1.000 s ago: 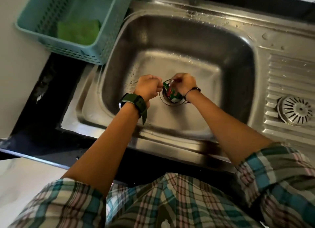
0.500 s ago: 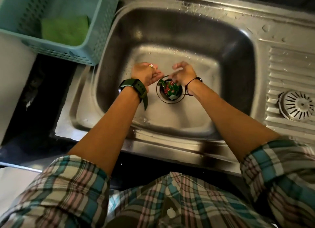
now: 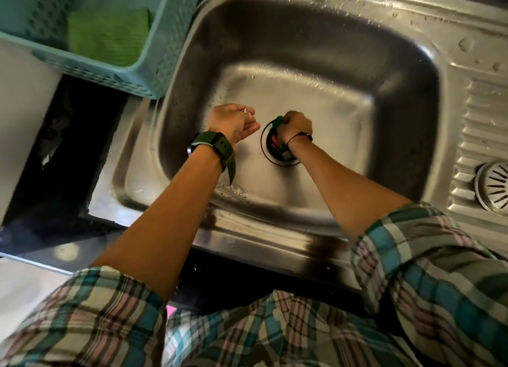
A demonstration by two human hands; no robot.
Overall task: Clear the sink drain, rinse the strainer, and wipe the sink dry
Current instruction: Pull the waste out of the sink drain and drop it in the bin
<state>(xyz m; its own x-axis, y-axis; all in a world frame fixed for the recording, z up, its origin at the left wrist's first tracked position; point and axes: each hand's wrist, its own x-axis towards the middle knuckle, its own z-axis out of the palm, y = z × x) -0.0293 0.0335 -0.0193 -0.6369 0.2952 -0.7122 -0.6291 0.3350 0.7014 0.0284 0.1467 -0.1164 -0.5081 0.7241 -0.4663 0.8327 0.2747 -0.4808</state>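
The steel sink has a round drain in the middle of its floor, stuffed with green and red wrapper scraps. My right hand is closed over the drain and grips the green part of the scraps. My left hand hovers just left of the drain with its palm open and fingers apart; a green watch sits on that wrist. The metal strainer lies on the ribbed draining board at the right edge.
A teal plastic basket sits on the sink's upper left corner and holds a green cloth. Water drops dot the sink rim and floor. A dark counter runs along the left.
My right hand has closed down onto the scraps in the drain. My left hand has drawn back to the left and opened. The view has shifted slightly.
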